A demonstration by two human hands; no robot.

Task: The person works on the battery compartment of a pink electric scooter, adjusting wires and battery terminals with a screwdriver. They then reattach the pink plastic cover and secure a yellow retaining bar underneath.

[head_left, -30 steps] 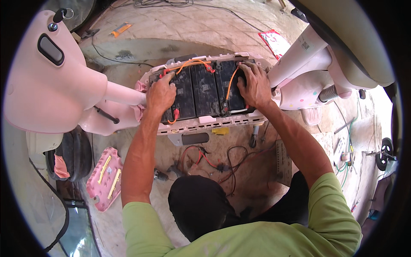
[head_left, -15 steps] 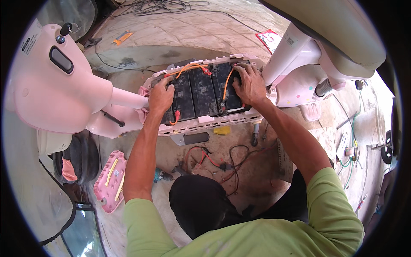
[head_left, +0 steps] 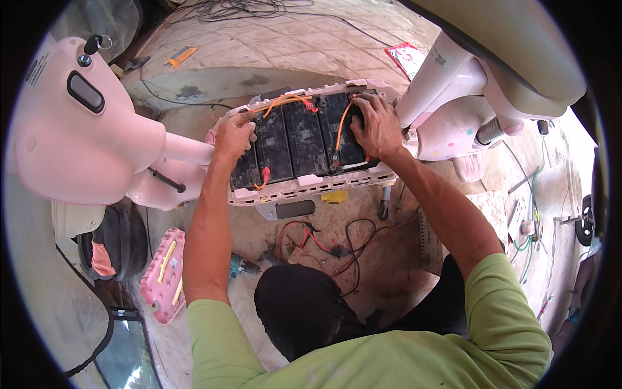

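Observation:
Several black batteries (head_left: 304, 139) sit side by side in the pink floor tray (head_left: 311, 189) of a scooter. Orange wires (head_left: 280, 104) link their terminals, and a red-capped terminal (head_left: 265, 174) shows at the near left. My left hand (head_left: 234, 135) is closed over the leftmost battery, its fingers bent beside the far orange wire; its fingertips are partly hidden. At the other end my right hand (head_left: 378, 126) grips the rightmost battery, fingers curled on its far part and thumb next to an orange wire (head_left: 344, 126).
The scooter's pink front body (head_left: 78, 136) stands left, its seat (head_left: 518, 45) right. On the floor nearer me lie a pink cover (head_left: 163, 275), a teal power drill (head_left: 241, 266) and tangled red and black cables (head_left: 337, 249). Black tyres (head_left: 123, 240) lean at left; an orange packet (head_left: 181, 56) lies beyond.
My left hand has slid a little to the left along the leftmost battery. My right hand stays at the right end. The whole view has shifted slightly.

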